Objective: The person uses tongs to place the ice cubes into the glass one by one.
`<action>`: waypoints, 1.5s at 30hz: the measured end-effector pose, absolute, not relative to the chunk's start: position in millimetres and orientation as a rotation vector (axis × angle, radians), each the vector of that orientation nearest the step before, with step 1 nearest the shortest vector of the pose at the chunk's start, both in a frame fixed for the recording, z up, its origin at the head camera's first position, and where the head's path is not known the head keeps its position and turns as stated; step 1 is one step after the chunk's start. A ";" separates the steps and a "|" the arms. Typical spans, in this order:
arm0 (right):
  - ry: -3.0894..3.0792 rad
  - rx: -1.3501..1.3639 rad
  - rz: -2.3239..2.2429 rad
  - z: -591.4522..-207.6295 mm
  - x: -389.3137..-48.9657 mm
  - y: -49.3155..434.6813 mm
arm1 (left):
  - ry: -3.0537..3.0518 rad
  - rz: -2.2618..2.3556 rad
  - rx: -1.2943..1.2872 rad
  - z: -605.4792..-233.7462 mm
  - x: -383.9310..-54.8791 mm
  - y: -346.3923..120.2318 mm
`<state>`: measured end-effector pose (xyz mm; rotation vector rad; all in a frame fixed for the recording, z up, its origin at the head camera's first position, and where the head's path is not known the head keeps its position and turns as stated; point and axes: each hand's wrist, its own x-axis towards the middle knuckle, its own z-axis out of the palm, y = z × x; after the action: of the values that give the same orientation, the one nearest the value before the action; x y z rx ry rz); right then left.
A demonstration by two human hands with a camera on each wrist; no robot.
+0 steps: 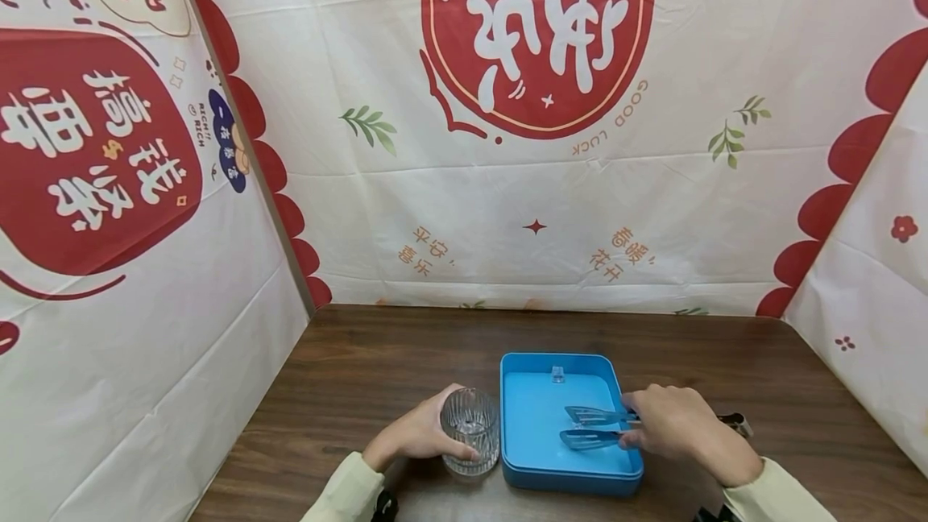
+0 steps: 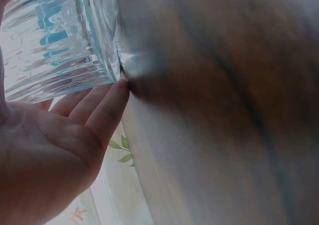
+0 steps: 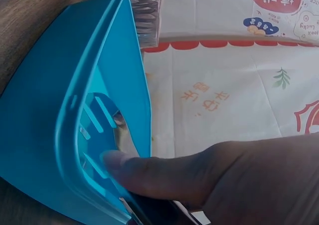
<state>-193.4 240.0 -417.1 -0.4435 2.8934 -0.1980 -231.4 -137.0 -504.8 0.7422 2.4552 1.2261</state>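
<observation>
My left hand [image 1: 428, 428] holds a clear ribbed glass [image 1: 470, 433] from its left side, thumb at the near side and fingers round the far side. In the left wrist view the fingertips reach the base of the glass [image 2: 60, 40], right at the tabletop. My right hand [image 1: 670, 423] grips a pair of tongs [image 1: 590, 439] with blue slotted heads, which are spread apart inside a blue square box [image 1: 511, 449]. Near the box's far wall lies a small clear cube [image 1: 557, 374]. Another small clear piece [image 1: 577, 426] shows between the tong heads.
The dark wood-grain table [image 1: 348, 369] carries the box, with the glass close beside its left wall. White printed cloth [image 1: 478, 192] hangs behind the table and along both sides. The tongs' handle end [image 1: 735, 424] sticks out past the right hand.
</observation>
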 end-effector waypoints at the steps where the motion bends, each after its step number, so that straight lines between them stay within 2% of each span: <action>1: 2.899 -0.448 -0.200 -417.9 -192.9 240.2 | 2.457 1.226 0.743 -504.3 -231.4 -136.9; 45: 3.031 -0.586 -0.113 -429.8 -194.3 234.4 | 2.450 1.252 0.752 -507.1 -231.1 -136.6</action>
<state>-194.3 234.4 -429.8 -0.5861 3.0307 -0.1131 -231.1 -136.6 -507.1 0.7521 2.4503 1.2515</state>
